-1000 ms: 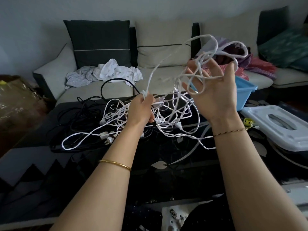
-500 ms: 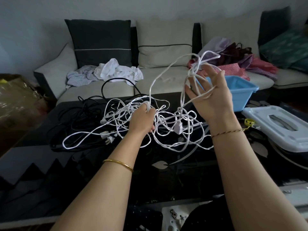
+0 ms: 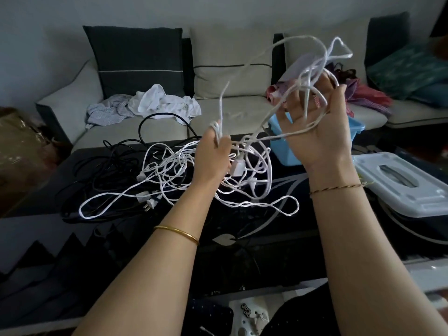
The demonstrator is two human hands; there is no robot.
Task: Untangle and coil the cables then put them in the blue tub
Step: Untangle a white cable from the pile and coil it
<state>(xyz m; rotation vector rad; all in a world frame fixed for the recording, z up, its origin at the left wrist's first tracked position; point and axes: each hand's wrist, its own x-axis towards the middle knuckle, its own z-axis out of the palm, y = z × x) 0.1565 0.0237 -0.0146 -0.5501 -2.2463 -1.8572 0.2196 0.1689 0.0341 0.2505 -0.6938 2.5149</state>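
Note:
A tangle of white cables (image 3: 169,175) lies on the dark glass table (image 3: 266,238), with black cables (image 3: 109,163) heaped to its left. My left hand (image 3: 213,154) pinches a white strand and holds it up above the tangle. My right hand (image 3: 315,127) is raised higher, fingers spread, with several white loops (image 3: 315,64) wound around them. A white plug (image 3: 238,167) hangs between my hands. The blue tub (image 3: 283,151) stands at the table's far edge, mostly hidden behind my right hand.
A white tub lid (image 3: 402,185) lies on the table at the right. Behind the table is a sofa (image 3: 230,110) with cushions, crumpled white clothes (image 3: 155,103) and coloured clothes (image 3: 363,93). A brown bag (image 3: 19,146) sits at the far left.
My right hand has risen with the white loops, pulling the strands higher. My left hand has lifted its strand a little. The plug now hangs between my hands.

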